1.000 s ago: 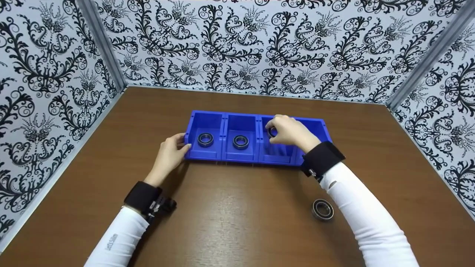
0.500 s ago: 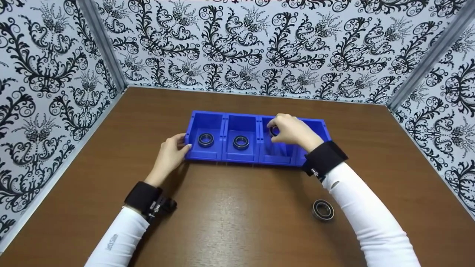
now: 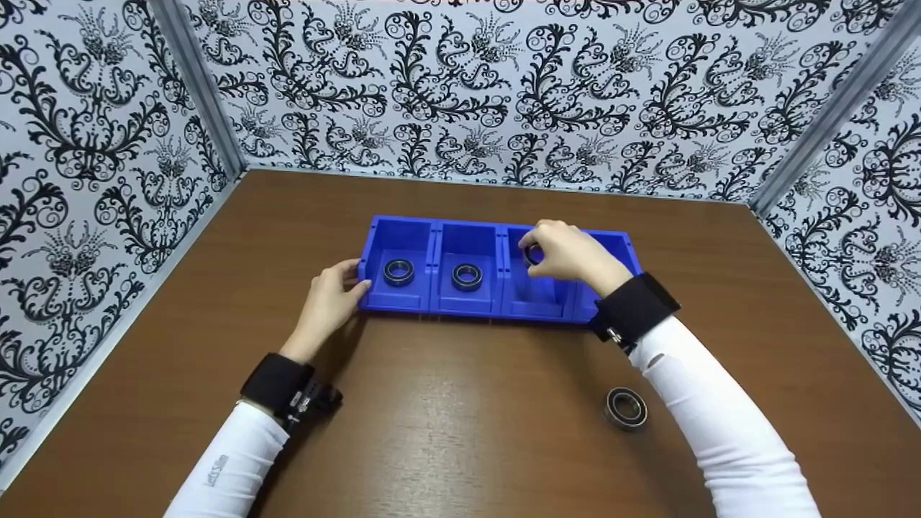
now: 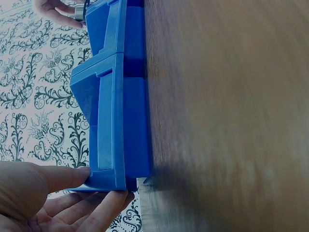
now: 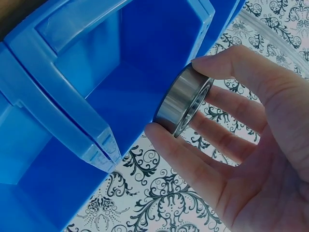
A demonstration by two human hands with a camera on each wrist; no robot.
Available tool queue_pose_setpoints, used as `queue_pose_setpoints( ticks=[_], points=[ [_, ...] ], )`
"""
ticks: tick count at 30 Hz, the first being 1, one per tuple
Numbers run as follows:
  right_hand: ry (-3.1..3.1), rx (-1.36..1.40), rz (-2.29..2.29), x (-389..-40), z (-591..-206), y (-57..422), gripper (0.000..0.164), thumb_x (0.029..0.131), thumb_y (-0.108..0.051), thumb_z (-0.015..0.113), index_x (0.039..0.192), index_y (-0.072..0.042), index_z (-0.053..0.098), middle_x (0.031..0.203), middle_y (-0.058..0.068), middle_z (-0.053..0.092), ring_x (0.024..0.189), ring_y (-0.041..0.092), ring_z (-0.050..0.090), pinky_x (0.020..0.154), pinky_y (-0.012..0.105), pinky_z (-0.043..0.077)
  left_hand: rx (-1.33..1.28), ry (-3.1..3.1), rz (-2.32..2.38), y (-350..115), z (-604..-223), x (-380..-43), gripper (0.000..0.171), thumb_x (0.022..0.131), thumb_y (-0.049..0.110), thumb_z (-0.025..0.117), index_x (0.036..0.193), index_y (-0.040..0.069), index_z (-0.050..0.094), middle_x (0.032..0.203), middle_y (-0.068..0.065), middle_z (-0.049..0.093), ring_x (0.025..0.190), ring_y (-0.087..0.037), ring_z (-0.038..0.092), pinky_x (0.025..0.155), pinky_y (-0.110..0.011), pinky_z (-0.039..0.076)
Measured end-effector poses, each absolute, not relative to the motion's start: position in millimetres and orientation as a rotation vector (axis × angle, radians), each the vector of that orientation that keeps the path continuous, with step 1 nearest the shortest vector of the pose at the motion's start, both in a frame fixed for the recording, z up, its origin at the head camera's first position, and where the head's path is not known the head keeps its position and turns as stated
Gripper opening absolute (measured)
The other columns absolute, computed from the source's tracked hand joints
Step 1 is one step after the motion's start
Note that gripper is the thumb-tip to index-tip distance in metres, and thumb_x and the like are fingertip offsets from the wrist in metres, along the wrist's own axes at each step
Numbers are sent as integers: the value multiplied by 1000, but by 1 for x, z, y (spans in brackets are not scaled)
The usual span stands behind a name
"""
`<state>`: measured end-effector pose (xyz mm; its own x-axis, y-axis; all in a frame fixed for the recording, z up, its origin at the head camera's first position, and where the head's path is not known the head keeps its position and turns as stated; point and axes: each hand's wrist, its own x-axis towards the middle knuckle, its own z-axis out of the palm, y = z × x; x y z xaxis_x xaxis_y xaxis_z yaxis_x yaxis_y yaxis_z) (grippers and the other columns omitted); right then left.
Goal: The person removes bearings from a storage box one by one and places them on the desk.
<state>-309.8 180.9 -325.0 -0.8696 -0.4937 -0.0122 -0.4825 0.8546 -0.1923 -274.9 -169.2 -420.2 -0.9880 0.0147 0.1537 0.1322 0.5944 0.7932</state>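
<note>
1. One bearing (image 3: 398, 282) lies flat in the leftmost compartment of the blue tray (image 3: 460, 314) in the head view, and a second bearing (image 3: 467, 286) lies flat in the next compartment; the tray's dividing wall keeps the two from touching.
2. Also in the head view, the right hand (image 3: 572, 253) pinches a third bearing (image 3: 528, 257) over the tray's third compartment from the left. A fourth bearing (image 3: 624, 424) lies on the worktop (image 3: 439, 424), outside the tray, off its near side and toward its right end.
3. At the tray's left end, the left hand (image 3: 329, 296) grips the end wall, probably to steady the tray. Small lettering on the left sleeve (image 3: 229, 464) seems to read "Let's Slim".
4. In the left wrist view, the thumb sits by the tray's front corner with fingers along the outer side of that end, a hold that looks suited to bracing.
5. In the right wrist view, the third bearing is tilted at the tray's compartment, held by its rim between two digits, which likely makes release easy. Contact with the tray cannot be told. No brand or marking is readable on bearing or tray.
</note>
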Motion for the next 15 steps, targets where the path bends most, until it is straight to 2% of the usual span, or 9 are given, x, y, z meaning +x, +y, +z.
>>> queue_pose_setpoints(
  ticks=[15],
  points=[
    [2950,-786,-252,-299,-322,181,47,81,-11,69,126,3,70,125,22,70,120,40,63,107,61,49,-119,-2681,-1367,-169,-421,-275,45,99,5,61,140,-13,53,132,-34,64,123,-44,67,107,-52,54]
  ],
)
